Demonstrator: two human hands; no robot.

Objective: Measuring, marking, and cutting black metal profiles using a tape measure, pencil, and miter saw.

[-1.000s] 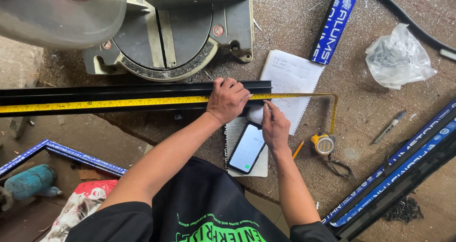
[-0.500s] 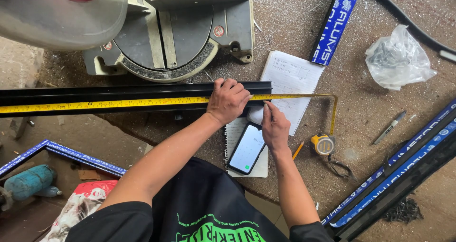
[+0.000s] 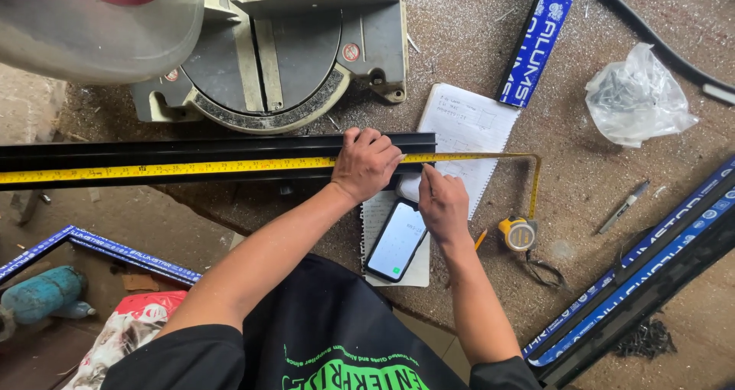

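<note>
My left hand (image 3: 367, 164) presses down on a yellow tape blade (image 3: 153, 169), holding it against a long black metal profile (image 3: 191, 146) near the profile's right end. My right hand (image 3: 442, 206) is just right of it, closed on an orange pencil (image 3: 480, 239) whose tip is hidden near the profile's end. The tape runs past the end and bends down to its yellow case (image 3: 519, 233). A phone (image 3: 396, 241) with a lit screen lies on a spiral notepad (image 3: 377, 214) under my right wrist.
A mitre saw (image 3: 283, 45) stands just behind the profile. An open notebook (image 3: 463, 130), a blue-wrapped bar (image 3: 540, 38), a plastic bag of screws (image 3: 635, 95) and a pen (image 3: 624, 206) lie to the right. Blue-wrapped profiles (image 3: 651, 260) lean at the right edge, and a blue frame (image 3: 99, 244) lies lower left.
</note>
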